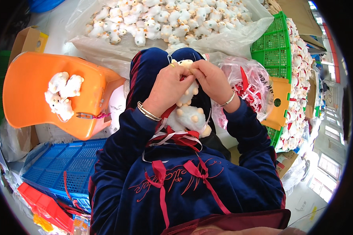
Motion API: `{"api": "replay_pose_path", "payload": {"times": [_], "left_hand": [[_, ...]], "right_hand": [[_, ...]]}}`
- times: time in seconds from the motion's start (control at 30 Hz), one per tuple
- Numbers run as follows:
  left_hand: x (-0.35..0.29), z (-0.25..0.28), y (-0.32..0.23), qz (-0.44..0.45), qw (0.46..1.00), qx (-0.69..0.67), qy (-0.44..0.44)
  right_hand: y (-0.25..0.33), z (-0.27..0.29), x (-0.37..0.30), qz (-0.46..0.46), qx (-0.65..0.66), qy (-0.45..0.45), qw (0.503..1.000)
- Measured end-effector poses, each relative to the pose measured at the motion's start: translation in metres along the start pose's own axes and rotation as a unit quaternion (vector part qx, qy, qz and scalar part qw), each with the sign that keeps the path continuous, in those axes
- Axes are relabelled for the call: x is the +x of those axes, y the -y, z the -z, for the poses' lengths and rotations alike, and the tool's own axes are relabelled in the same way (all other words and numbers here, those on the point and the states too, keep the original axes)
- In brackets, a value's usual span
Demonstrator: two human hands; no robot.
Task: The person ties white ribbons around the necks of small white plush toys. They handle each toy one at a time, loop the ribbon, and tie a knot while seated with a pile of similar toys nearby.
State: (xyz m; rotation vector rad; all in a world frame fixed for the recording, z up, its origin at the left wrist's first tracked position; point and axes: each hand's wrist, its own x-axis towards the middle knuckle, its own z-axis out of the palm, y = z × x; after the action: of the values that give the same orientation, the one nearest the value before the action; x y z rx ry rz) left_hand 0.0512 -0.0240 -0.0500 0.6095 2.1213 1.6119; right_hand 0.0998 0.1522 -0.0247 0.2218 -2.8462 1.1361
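Above my lap, a small white plush toy point(190, 93) with cream-coloured feet hangs between my two hands. My left hand point(169, 85) is closed in a pinch at its upper part. From the other side, my right hand point(212, 81) pinches close to the left fingertips. What exactly sits between the fingertips is hard to make out. A pale loop of cord point(169, 58) stands up beside the toy's head. On my lap lies another white plush toy point(193, 117), with red and white ribbons point(180, 138) bunched below it.
Ahead, a big pile of plush toys point(164, 19) lies on clear plastic sheeting point(106, 50). An orange chair point(27, 90) at left bears several plush toys point(59, 94) and thread snips point(85, 115). Right: a plastic bag point(259, 74) of red-and-white pieces, green crates point(272, 43). Lower left: blue crate point(66, 156).
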Motion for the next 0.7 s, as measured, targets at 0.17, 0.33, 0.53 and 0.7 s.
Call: {"api": "replay_pose_path", "payload": {"times": [0.17, 0.33, 0.53, 0.7], "left_hand": [[0.0, -0.004, 0.007, -0.015, 1.0, -0.019, 0.001], [-0.002, -0.002, 0.001, 0.001, 1.0, -0.022, -0.005], [-0.001, -0.002, 0.008, -0.017, 1.0, -0.014, -0.003], [0.0, 0.0, 0.008, -0.018, 1.0, -0.001, 0.008]], "right_hand": [[-0.008, -0.006, -0.004, -0.08, 0.123, 0.006, 0.989], [-0.015, 0.011, 0.0, -0.182, 0.214, 0.094, 0.955], [-0.012, 0.015, 0.002, -0.193, 0.282, 0.11, 0.933], [0.0, 0.018, 0.009, -0.123, 0.086, 0.109, 0.983]]}}
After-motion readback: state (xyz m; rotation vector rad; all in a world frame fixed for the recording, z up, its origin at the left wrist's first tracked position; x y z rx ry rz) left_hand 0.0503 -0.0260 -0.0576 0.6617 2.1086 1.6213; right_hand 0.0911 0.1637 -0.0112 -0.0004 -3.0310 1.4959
